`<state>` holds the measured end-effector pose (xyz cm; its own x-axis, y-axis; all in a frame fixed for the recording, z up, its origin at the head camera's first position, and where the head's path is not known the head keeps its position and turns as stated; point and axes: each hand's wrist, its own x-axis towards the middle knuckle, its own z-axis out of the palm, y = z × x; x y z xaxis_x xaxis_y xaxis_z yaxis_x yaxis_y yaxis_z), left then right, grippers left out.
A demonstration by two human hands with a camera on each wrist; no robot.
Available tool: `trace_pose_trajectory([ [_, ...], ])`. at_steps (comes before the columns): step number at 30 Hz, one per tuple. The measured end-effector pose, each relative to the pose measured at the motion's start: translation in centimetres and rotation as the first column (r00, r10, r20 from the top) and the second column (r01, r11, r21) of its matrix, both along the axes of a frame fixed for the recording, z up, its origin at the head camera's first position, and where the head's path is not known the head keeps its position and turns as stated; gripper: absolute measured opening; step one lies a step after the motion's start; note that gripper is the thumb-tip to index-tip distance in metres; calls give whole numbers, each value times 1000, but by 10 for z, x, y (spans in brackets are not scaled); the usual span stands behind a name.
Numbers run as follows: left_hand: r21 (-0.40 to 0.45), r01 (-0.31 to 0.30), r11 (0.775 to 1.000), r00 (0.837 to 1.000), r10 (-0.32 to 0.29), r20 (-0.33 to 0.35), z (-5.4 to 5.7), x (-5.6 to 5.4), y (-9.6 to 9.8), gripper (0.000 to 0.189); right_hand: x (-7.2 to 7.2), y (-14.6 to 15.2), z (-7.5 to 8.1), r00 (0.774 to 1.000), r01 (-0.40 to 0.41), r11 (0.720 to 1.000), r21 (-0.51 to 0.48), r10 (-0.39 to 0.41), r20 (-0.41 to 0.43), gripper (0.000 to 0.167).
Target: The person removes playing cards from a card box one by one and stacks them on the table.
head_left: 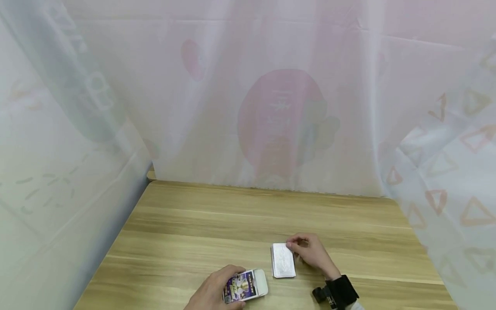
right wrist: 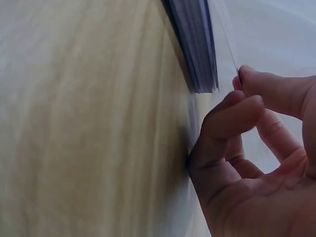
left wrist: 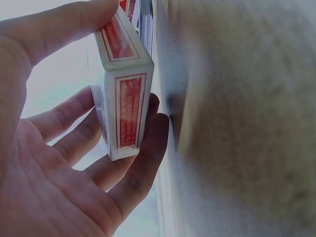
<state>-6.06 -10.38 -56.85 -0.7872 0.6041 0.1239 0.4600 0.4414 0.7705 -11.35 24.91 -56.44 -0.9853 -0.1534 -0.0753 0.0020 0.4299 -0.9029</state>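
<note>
My left hand (head_left: 211,288) grips a card box (head_left: 242,286) near the table's front edge, thumb on one side and fingers round the other. The box has a purple printed face and a white flap that stands out at its right end. Up close in the left wrist view, the box (left wrist: 129,111) shows red labels on its white narrow sides. A deck of cards (head_left: 283,261) lies on the table to the right of the box, a whitish card uppermost. At its upper right corner my right hand (head_left: 313,255) pinches a thin card (right wrist: 228,34), which is lifted off the stack (right wrist: 192,44).
Both hands work over a wood-grain table (head_left: 193,219). A pale printed curtain (head_left: 213,129) hangs along the far edge, with similar sheets at the left and right. The right wrist carries a black strap (head_left: 342,291) with a small device on it.
</note>
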Motion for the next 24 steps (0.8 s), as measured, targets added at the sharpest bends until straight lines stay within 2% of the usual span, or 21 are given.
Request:
trace_pose_trajectory([
  [5,-7,-6,1000,1000,6,21,1,0,0,70,-1,-4,-2,999,33,999,23,-32,-33,12],
  [13,-21,-7,1000,1000,8,24,0,0,0,71,-2,-8,-4,993,115,991,68,-116,10,8],
  [24,-25,-5,1000,999,6,53,-2,-3,-1,71,-4,-9,-8,995,104,987,126,-104,-4,5],
])
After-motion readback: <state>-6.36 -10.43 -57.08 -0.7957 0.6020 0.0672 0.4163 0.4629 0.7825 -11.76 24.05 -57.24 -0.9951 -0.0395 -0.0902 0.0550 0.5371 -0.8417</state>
